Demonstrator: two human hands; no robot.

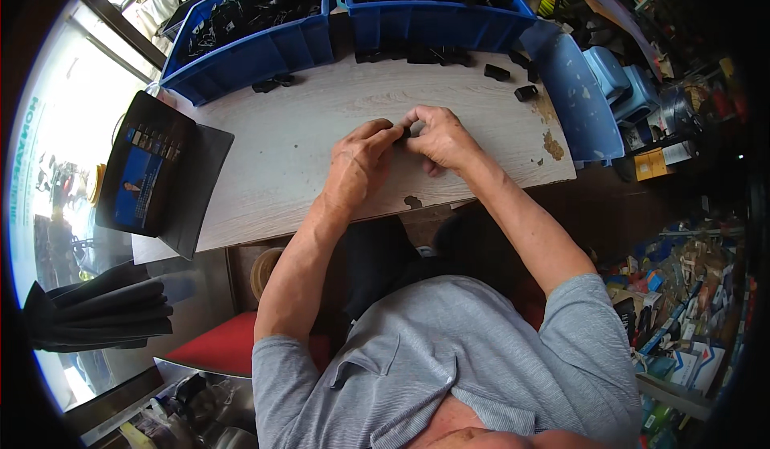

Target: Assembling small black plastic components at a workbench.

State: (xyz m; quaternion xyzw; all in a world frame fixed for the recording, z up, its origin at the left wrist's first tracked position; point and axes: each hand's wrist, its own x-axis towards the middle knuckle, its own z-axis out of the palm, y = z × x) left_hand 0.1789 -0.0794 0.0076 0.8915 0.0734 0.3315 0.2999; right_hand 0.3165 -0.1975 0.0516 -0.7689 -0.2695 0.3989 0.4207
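Over the middle of the pale wooden table (281, 160), my two hands meet around a small black part (407, 133). My left hand (361, 154) is closed, its thumb and fingers pressed against the part from the left. From the other side, my right hand (441, 138) pinches the same piece between thumb and forefinger. Most of the part is covered by my fingers, so its exact kind does not show. Similar black pieces lie loose at the table's far side, among them a small black block (496, 72) and another black block (526, 93) nearer the right edge.
Two blue bins, a left bin (257, 54) and a right bin (437, 26), stand along the back, heaped with black parts. A tablet in a dark case (164, 172) is propped at the left. Light blue plastic stools (618, 84) sit beyond the table's right edge.
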